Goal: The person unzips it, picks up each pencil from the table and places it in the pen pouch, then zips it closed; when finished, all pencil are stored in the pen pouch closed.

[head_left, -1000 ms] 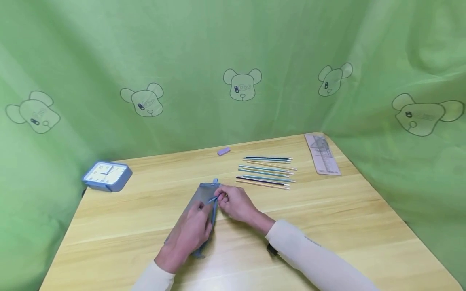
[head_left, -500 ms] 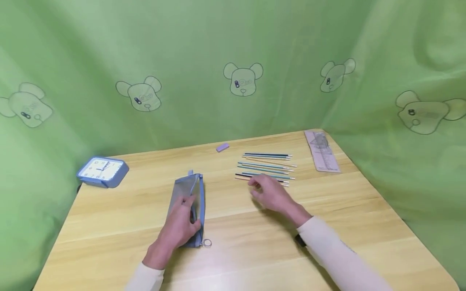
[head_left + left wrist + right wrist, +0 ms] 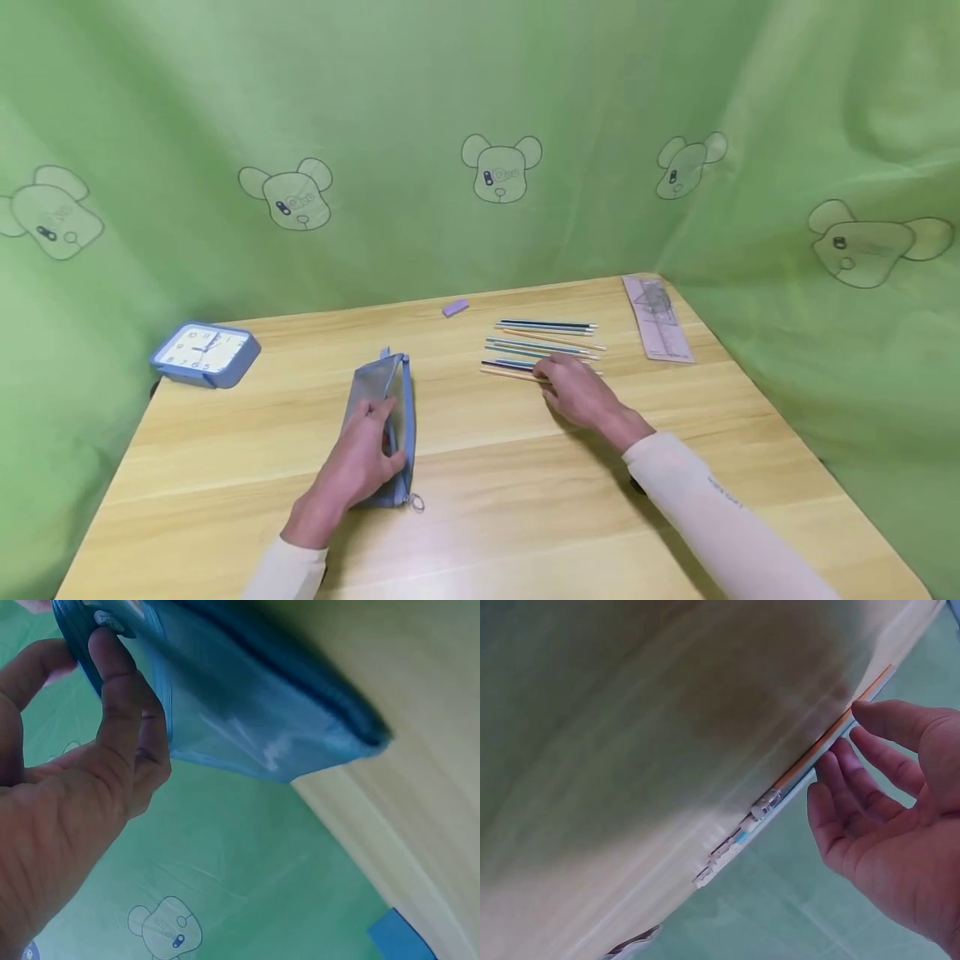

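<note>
Over pencils, only its wrist view shows the right hand with fingers apart; the left hand spreads a pouch.

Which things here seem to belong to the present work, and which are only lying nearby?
Likely in the job:
pencil case, left hand at its opening;
pencils, right hand at them.

Apparently lying about:
blue clock;
purple eraser;
ruler set.

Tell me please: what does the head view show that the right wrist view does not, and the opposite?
Only the head view: left hand at the blue pouch, purple eraser, clock face. Only the right wrist view: the metal-capped end of the nearest orange pencil, which the right hand hides in the head view. Both: that hand, pencils, wooden table, green curtain.
</note>
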`<state>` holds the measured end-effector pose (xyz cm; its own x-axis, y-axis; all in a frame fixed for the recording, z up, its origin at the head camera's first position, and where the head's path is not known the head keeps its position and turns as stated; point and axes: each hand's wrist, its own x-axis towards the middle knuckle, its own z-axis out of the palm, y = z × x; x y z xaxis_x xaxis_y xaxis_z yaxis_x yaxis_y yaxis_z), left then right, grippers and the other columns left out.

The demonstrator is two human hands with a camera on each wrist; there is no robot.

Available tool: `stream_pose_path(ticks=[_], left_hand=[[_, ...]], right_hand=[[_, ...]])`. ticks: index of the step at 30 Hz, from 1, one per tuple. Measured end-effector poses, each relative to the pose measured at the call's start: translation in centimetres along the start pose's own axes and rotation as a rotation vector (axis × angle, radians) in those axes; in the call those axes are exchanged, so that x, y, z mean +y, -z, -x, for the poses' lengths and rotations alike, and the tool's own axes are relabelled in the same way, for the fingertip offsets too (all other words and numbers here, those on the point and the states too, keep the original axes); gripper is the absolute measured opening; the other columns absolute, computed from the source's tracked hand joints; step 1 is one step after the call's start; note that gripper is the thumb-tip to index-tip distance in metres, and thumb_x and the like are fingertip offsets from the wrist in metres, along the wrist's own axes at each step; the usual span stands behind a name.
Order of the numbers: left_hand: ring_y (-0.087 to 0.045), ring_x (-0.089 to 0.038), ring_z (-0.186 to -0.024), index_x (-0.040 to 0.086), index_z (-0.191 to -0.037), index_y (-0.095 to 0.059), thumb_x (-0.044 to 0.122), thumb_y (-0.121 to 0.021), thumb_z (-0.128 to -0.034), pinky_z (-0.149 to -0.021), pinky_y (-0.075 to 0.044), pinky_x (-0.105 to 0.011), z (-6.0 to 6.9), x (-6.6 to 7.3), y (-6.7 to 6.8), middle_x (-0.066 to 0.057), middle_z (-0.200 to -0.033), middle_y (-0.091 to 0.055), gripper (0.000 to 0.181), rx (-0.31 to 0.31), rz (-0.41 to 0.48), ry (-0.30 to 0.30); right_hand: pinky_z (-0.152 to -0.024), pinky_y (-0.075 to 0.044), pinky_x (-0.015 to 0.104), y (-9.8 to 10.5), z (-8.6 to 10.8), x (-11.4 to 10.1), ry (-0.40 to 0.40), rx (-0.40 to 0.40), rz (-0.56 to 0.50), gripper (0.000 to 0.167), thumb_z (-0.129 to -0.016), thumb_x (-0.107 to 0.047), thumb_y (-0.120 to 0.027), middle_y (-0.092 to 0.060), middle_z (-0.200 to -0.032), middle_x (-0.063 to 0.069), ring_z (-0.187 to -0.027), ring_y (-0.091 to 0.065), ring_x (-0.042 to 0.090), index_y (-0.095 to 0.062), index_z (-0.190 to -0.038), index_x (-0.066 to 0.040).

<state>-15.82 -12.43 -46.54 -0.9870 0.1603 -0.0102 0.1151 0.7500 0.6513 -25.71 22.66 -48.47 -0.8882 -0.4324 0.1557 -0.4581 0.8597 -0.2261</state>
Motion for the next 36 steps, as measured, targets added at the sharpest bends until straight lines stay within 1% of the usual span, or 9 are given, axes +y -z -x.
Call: stream_pose_path(ticks=[4, 7, 11, 14, 17, 20, 26, 30, 36], left_hand=[[-0.052, -0.015, -0.083, -0.009, -0.158, -0.045, 0.004, -0.084, -0.0873, -0.064, -0.047, -0.021, -0.6, 0.2, 0.5, -0.026, -0.138, -0.052, 0.082, -0.019, -0.037, -0.025], [-0.051, -0.016, -0.084, -0.009, -0.158, -0.044, 0.005, -0.084, -0.0880, -0.064, -0.047, -0.022, -1.0, 0.4, 0.8, -0.025, -0.137, -0.051, 0.082, -0.039, -0.049, -0.021], [-0.051, -0.016, -0.084, -0.008, -0.159, -0.044, 0.005, -0.083, -0.0888, -0.064, -0.046, -0.023, -1.3, 0.4, 1.0, -0.022, -0.135, -0.050, 0.082, -0.056, -0.036, -0.002], [-0.051, -0.017, -0.085, -0.008, -0.159, -0.043, 0.004, -0.083, -0.0886, -0.063, -0.047, -0.022, -1.4, 0.4, 1.0, -0.020, -0.134, -0.049, 0.082, -0.059, -0.025, -0.003], [-0.052, -0.016, -0.086, -0.007, -0.159, -0.044, 0.003, -0.083, -0.0883, -0.063, -0.047, -0.022, -1.6, 0.3, 1.0, -0.020, -0.134, -0.049, 0.082, -0.059, -0.017, -0.006], [-0.052, -0.016, -0.086, -0.007, -0.159, -0.044, 0.004, -0.084, -0.0884, -0.064, -0.047, -0.022, -1.7, 0.2, 1.0, -0.021, -0.136, -0.050, 0.082, -0.058, -0.021, -0.009], [-0.053, -0.016, -0.086, -0.007, -0.158, -0.045, 0.006, -0.084, -0.0882, -0.065, -0.048, -0.022, -1.7, 0.3, 1.0, -0.021, -0.137, -0.050, 0.082, -0.046, -0.031, -0.020], [-0.053, -0.016, -0.086, -0.007, -0.158, -0.045, 0.006, -0.084, -0.0883, -0.065, -0.047, -0.022, -1.6, 0.3, 1.0, -0.021, -0.137, -0.051, 0.081, -0.046, -0.029, -0.018], [-0.053, -0.016, -0.087, -0.007, -0.159, -0.045, 0.005, -0.084, -0.0880, -0.065, -0.048, -0.022, -1.7, 0.3, 0.9, -0.021, -0.138, -0.050, 0.082, -0.053, -0.026, -0.017]], right_hand=[[-0.081, -0.063, 0.041, -0.3, -0.2, 0.2, 0.014, 0.012, 0.018, 0.021, -0.091, -0.003, -0.080, -0.072, -0.100, 0.007, -0.092, -0.069, 0.023, -0.076, -0.112, -0.005], [-0.080, -0.063, 0.040, -0.3, -0.7, 0.1, 0.018, 0.014, 0.015, 0.020, -0.092, -0.003, -0.079, -0.073, -0.099, 0.006, -0.090, -0.069, 0.022, -0.076, -0.111, -0.006], [-0.082, -0.063, 0.040, -0.1, -0.9, -0.2, 0.005, -0.020, -0.009, 0.022, -0.093, -0.002, -0.078, -0.074, -0.103, 0.007, -0.093, -0.069, 0.022, -0.076, -0.115, -0.006], [-0.080, -0.061, 0.038, 0.0, -0.8, -0.3, 0.001, -0.041, -0.012, 0.021, -0.094, -0.002, -0.077, -0.072, -0.101, 0.006, -0.092, -0.067, 0.020, -0.076, -0.114, -0.006], [-0.073, -0.056, 0.035, 0.0, -0.7, -0.3, 0.008, -0.056, -0.013, 0.015, -0.094, 0.000, -0.075, -0.068, -0.093, 0.004, -0.085, -0.061, 0.018, -0.075, -0.108, -0.007], [-0.071, -0.052, 0.032, 0.0, -0.5, -0.4, 0.002, -0.081, -0.042, 0.015, -0.093, 0.003, -0.074, -0.066, -0.089, 0.002, -0.081, -0.057, 0.016, -0.074, -0.104, -0.007], [-0.071, -0.054, 0.030, -0.1, 0.1, -1.2, -0.012, -0.113, -0.099, 0.018, -0.089, 0.004, -0.079, -0.067, -0.088, 0.002, -0.081, -0.057, 0.014, -0.072, -0.101, -0.007], [-0.070, -0.051, 0.029, -0.3, 0.6, -1.9, 0.005, -0.123, -0.111, 0.017, -0.090, 0.004, -0.077, -0.065, -0.086, 0.000, -0.081, -0.056, 0.013, -0.072, -0.102, -0.008], [-0.070, -0.049, 0.028, -0.2, 1.1, -2.7, 0.016, -0.117, -0.125, 0.027, -0.089, 0.007, -0.072, -0.066, -0.087, 0.001, -0.081, -0.054, 0.013, -0.073, -0.112, -0.005]])
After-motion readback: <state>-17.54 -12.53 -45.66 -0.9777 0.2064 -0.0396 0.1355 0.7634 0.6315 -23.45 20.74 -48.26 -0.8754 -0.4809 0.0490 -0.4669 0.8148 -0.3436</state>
